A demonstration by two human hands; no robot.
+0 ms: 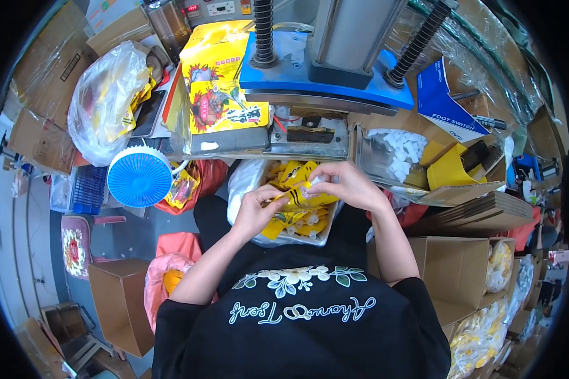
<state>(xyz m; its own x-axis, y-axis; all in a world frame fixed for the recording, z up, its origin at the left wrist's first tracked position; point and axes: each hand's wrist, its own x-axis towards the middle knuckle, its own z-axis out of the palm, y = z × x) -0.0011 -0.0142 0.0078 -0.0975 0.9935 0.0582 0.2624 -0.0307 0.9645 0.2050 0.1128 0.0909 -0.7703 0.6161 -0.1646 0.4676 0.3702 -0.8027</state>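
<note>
Black shirt (297, 344), left hand (257, 211) and right hand (349, 186) pinched on yellow pouch (298, 199), blue press (289, 71) beyond

- Blue carton (446, 107), right of blue press plate (284, 72): white capitals.
- Yellow pouches (215, 76), left of plate: red, black characters.
- Yellow packet (299, 199), nearer wearer than plate: dark marks, illegible.
- Black shirt (297, 344), nearer still: white script, inverted.

Bright, fairly even light, glints on the plastic bag (98, 104), edges bent and soft — corners falling to black
</note>
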